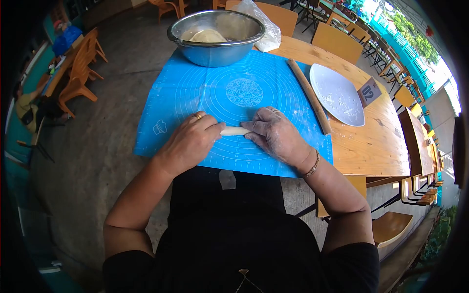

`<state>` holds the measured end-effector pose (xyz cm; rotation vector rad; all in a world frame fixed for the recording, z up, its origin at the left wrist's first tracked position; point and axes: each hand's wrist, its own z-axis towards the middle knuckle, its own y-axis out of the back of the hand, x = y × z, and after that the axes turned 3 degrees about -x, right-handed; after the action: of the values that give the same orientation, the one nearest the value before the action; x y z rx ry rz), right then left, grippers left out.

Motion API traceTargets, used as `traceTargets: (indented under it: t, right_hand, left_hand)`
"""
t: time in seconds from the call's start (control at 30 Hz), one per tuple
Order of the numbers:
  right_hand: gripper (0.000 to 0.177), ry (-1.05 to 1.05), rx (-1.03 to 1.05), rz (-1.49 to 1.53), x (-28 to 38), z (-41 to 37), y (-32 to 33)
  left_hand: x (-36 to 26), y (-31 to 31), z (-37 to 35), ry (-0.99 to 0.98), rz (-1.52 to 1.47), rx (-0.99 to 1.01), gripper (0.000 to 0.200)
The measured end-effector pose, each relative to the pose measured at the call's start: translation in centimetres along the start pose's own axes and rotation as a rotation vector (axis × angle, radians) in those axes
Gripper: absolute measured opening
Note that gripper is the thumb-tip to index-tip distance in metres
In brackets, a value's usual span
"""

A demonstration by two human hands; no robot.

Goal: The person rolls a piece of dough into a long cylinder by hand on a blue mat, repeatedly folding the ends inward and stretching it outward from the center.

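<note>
Head view: dough roll (234,131) above the near half of the blue mat (171,100), on the worktop (381,154). Long axis runs left–right, roughly along the mat's near edge. Left hand (195,134) pinches its left end; right hand (274,134), whitened, pinches the other between thumb and fingers. Both tips hidden by fingers; contact with mat cannot be told. Number card (369,92) reads "02". Mat's central print and ring markings too small to read. Bowl (215,53) rim partly conceals its contents.
</note>
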<state>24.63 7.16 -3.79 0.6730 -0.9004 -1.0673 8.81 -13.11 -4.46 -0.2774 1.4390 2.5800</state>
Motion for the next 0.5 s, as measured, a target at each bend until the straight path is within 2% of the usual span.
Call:
traceTargets:
  t: [0.1,0.17,0.23,0.3,0.37,0.43,0.5]
  right_hand:
    - [0.028,-0.075,0.005,-0.049,-0.3,-1.2,1.5]
    - [0.029,-0.127,0.011,-0.069,0.1,-1.3,1.6]
    - [0.032,-0.078,-0.129,-0.021,1.3,-0.6,0.7]
    - [0.034,-0.013,-0.133,-0.009,2.4,0.0,-0.4]
    - [0.030,0.075,-0.085,-0.096,2.4,-0.1,-1.9]
    - [0.027,0.088,-0.087,-0.117,1.8,-0.3,-1.3]
    - [0.027,-0.007,-0.063,-0.064,1.0,-0.9,-0.1]
  left_hand:
    - [0.2,0.9,-0.2,0.033,0.028,0.021,0.030]
    - [-0.6,0.7,0.4,0.035,0.021,-0.058,0.035]
    - [-2.1,-0.4,1.3,0.022,-0.013,-0.068,0.036]
    - [-2.8,-1.6,1.6,0.010,-0.039,-0.082,0.037]
    - [-2.4,-3.5,1.2,0.046,0.093,-0.111,0.036]
    - [-1.5,-2.8,0.9,0.086,0.016,-0.055,0.033]
    - [-1.0,-1.7,0.1,0.044,0.023,-0.011,0.029]
